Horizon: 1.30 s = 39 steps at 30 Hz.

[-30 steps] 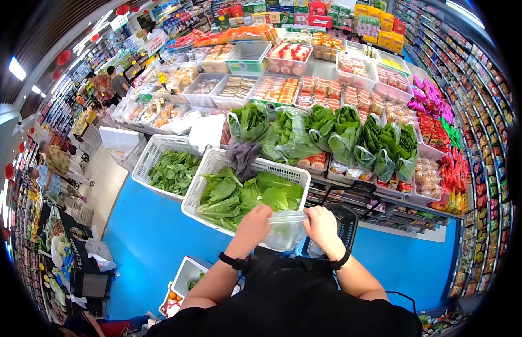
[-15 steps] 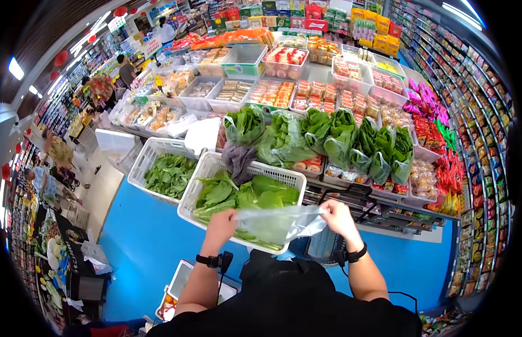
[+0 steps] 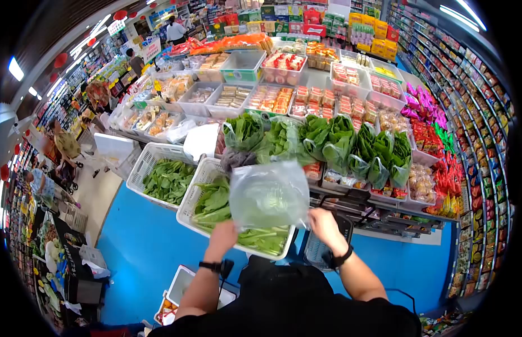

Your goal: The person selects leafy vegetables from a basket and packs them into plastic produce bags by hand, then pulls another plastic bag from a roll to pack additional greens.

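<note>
A clear plastic bag (image 3: 269,194) billows up in front of me, spread between both hands. My left hand (image 3: 224,236) pinches its lower left corner, and my right hand (image 3: 324,223) grips the lower right corner. Behind and below the bag stands a white plastic basket (image 3: 189,203) of loose leafy greens (image 3: 263,240), partly hidden by the film. A dark grey cloth (image 3: 238,159) hangs over the basket's far edge. Beyond it, bagged leafy greens (image 3: 339,140) stand in a row along the display's front.
To the left is a second white basket (image 3: 138,168) of greens (image 3: 170,181). A dark blue basket (image 3: 318,250) sits low beside my right hand. Bins of packaged snacks (image 3: 272,96) fill the display behind. People (image 3: 64,140) stand in the aisle at left.
The bag has swung upward and puffed out from a stretched flat strip, now covering part of the basket. Both hands have moved slightly down, the right one also a little left.
</note>
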Motion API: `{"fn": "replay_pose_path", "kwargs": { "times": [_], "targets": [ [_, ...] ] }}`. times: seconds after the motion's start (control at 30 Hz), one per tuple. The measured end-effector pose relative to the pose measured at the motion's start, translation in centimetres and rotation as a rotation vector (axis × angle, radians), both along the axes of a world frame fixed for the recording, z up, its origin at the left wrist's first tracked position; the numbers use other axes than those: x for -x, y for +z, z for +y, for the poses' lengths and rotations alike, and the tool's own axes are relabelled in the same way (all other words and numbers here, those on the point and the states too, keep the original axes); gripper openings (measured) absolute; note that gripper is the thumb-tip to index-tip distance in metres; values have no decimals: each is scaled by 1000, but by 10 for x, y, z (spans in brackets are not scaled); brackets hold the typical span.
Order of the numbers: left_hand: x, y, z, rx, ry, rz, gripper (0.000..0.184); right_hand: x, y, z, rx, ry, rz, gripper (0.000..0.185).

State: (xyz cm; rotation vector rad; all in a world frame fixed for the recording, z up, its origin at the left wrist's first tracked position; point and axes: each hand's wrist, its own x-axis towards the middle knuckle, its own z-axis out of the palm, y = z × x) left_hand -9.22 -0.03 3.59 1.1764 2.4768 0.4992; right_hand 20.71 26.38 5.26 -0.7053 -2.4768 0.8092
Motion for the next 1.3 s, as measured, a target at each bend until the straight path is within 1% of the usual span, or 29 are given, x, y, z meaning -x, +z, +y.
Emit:
{"fn": "replay_pose_path", "kwargs": {
  "times": [0.03, 0.1, 0.13, 0.23, 0.3, 0.33, 0.37, 0.4, 0.43, 0.5, 0.53, 0.57, 0.63, 0.67, 0.7, 0.73, 0.77, 0.83, 0.9, 0.93, 0.97, 1.0, 1.03, 1.1, 1.13, 1.17, 1.23, 1.27, 1.3],
  "targets": [
    [-8, -11, -13, -229, -6, -2, 26, -6, -22, 0, -19, -22, 15, 27],
    [-25, 16, -21, -182, 186, -112, 26, -16, -18, -13, 180, -127, -23, 27],
    [-28, 16, -28, -169, 191, -126, 26, -16, -14, -17, 328, -195, -49, 28],
    [-11, 40, -6, -264, 244, -23, 26, 5, 13, -9, 355, -193, 8, 28],
    [-9, 67, 17, -635, 375, -358, 19, 23, 31, -1, 430, -178, 199, 23],
    [-16, 97, 26, -636, 377, -358, 19, 30, 78, -11, 504, -165, 358, 28],
    [-28, 138, 32, -948, 344, -388, 16, 37, 102, -18, 552, -156, 600, 29],
    [-39, 169, 30, -1258, 306, -416, 13, 30, 137, -23, 93, -128, 689, 29],
    [-46, 188, 22, -1257, 313, -422, 13, 22, 166, -28, -370, -92, 748, 29],
    [-53, 213, 11, -1478, -287, -182, 13, 26, 184, -48, -374, 87, 1164, 41],
    [-45, 207, 9, -1339, -377, -137, 15, 26, 185, -51, -389, 119, 1095, 47],
    [-38, 187, 14, -1342, -376, -133, 15, 36, 171, -48, -382, 70, 997, 39],
    [-22, 123, 26, -777, -167, -250, 17, 49, 104, -34, -282, -35, 285, 24],
    [-16, 97, 21, -773, -162, -254, 17, 60, 74, -27, -134, 2, 179, 18],
    [-11, 70, 13, -465, -65, -421, 19, 71, 43, -19, 13, 37, 73, 15],
    [-4, 46, 5, -155, 26, -573, 22, 64, 1, -18, 42, 34, -32, 19],
    [1, 20, -7, -186, -88, -674, 28, 58, -11, -24, 113, 32, -62, 23],
    [6, 28, -17, -127, -53, -833, 24, 54, -21, -40, 142, -28, 38, 22],
    [27, 22, -15, -264, 73, -878, 22, 63, -16, -48, 230, -93, -42, 21],
    [45, 17, -11, -353, 104, -859, 22, 72, -10, -49, 296, -158, -98, 21],
    [64, 14, -6, -437, 142, -838, 22, 83, -13, -49, 296, -170, -81, 20],
    [77, 37, 3, -497, 202, -800, 22, 96, -14, -46, 300, -165, -90, 21],
    [95, 41, 5, -539, 193, -721, 24, 109, -26, -44, 239, -170, -127, 23],
    [117, 64, 11, -719, 332, -1034, 28, 144, -9, -51, 289, -209, -146, 26],
    [130, 69, 8, -708, 369, -1041, 28, 158, -7, -52, 251, -221, -195, 28],
    [141, 71, 3, -683, 381, -1125, 29, 169, -10, -53, 341, -282, -244, 31],
    [162, 54, -10, -629, 403, -1242, 32, 191, 11, -60, 562, -317, -357, 35],
    [177, 40, -17, -573, 354, -1322, 32, 197, 11, -61, 717, -290, -403, 32],
    [188, 28, -23, -511, 298, -1404, 32, 196, -2, -67, 734, -319, -427, 32]
  ]
}}
